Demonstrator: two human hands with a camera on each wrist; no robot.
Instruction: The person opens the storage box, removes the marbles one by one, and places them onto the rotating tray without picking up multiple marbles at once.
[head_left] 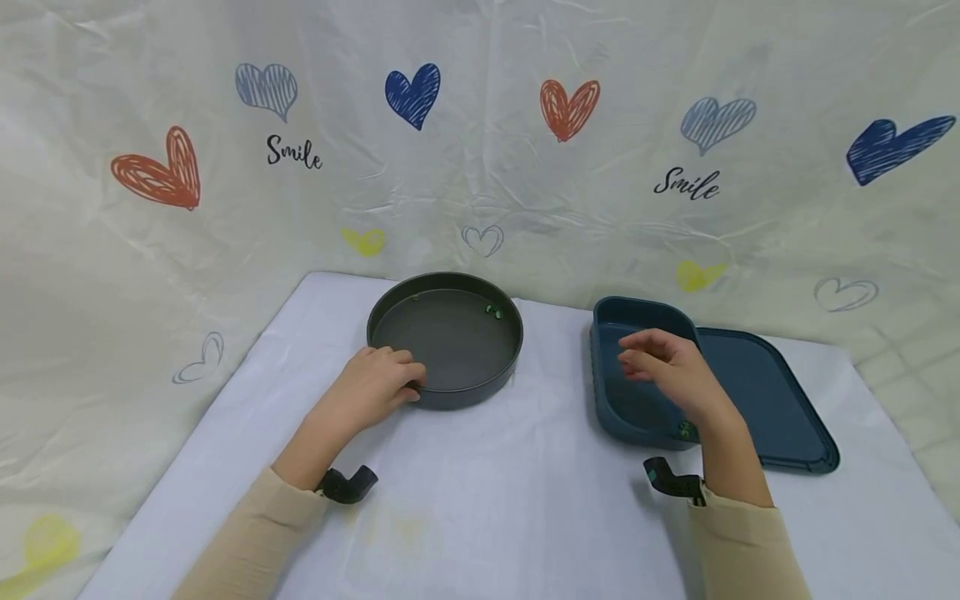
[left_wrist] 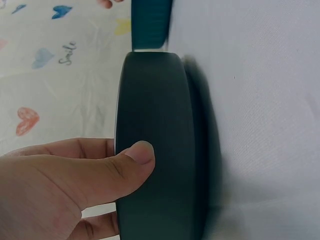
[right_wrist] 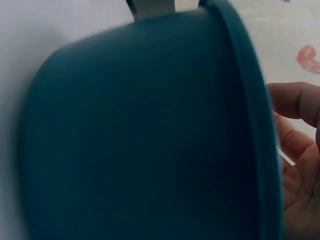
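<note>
Resting on the white cloth (head_left: pixel 555 500), the round pan (head_left: pixel 457 333) is gripped in the head view at its 7 o'clock rim by the left hand (head_left: pixel 378 383). Over the blue box (head_left: pixel 626 400), at the pan's 3 o'clock, the right hand (head_left: pixel 675 372) is held loosely bent, nothing seen in it. Were the pan tipped by its one-sided hold, green bits (head_left: pixel 493 312) could be spilled. Its mouth is turned upward; being round, no long axis is shown. In the left wrist view, its wall is pressed by the thumb (left_wrist: pixel 132 170). In the right wrist view, the fingertips are partly hidden.
</note>
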